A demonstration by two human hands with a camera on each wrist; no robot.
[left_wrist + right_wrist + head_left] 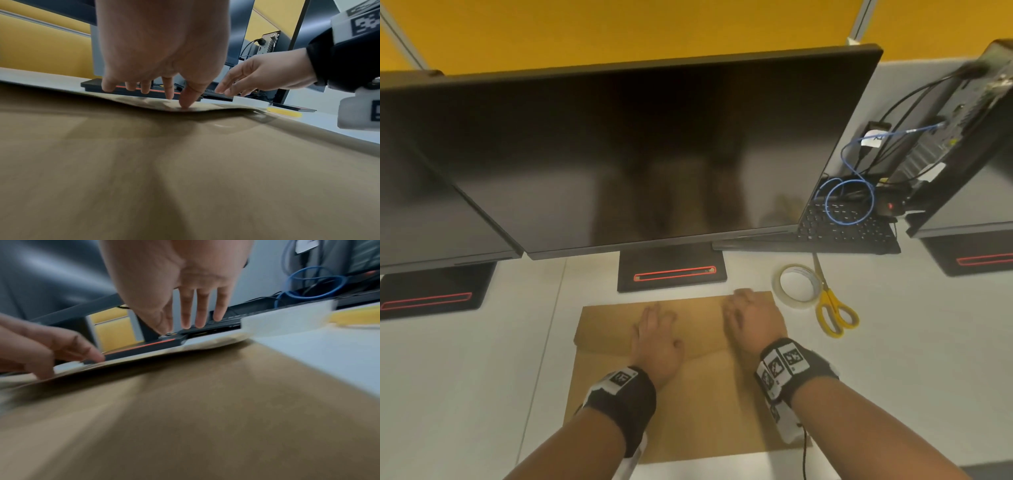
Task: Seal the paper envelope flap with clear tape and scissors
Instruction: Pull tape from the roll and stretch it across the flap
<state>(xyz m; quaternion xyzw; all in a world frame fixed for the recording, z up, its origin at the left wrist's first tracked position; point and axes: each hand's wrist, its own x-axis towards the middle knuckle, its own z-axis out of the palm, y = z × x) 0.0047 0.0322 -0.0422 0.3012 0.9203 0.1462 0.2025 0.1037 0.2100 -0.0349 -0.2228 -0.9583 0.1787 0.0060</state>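
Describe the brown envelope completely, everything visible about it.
The envelope is large, plain brown paper, lying flat on the white desk before the monitor stand. Its flap, on the far side, is folded over the body. The left hand and right hand rest on the flap, fingers extended. No tape shows on it.

One flat brown paper envelope (688, 394) lies at the surface's near edge. One roll of clear tape (798, 286) and one pair of yellow-handled scissors (834, 308) sit toward the right edge. Three black monitor bases with red stripes (672, 272) and one black keyboard (842, 229) stand along the far side.
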